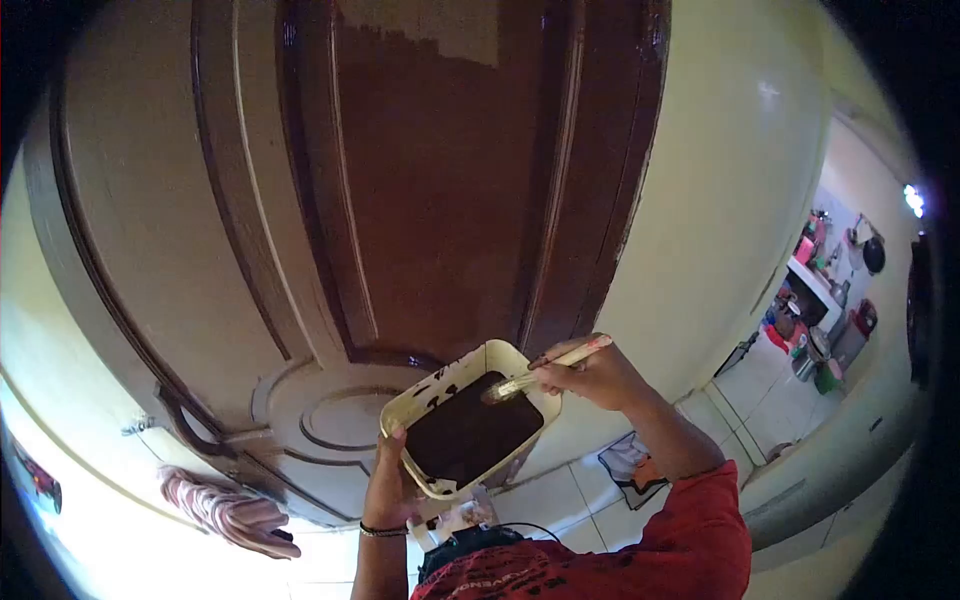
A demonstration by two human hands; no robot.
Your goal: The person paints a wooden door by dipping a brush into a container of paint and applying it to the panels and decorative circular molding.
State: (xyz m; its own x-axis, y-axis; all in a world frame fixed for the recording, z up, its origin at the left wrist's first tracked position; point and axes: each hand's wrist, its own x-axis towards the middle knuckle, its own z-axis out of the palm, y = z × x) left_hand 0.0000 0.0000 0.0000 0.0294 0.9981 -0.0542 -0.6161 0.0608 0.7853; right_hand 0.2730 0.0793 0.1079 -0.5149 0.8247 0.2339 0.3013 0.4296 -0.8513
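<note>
A cream rectangular tub [397, 408] of dark brown liquid is held by my left hand [391, 470], whose fingers are wrapped round its near left edge. My right hand [590, 378] grips a paintbrush [530, 380] with a pale handle; its bristle end is low over the dark liquid, inside the tub's right part. Beyond the tub stands a wooden door [430, 200]. Its right panel is dark, glossy brown, with a lighter patch at the top, while the left part is a duller brown.
A pale wall [730, 180] borders the door on the right. Through an opening at far right are kitchen items and pans [873, 255]. A pink cloth [225, 510] lies or hangs at lower left. Another cloth [635, 468] is on the tiled floor [560, 500].
</note>
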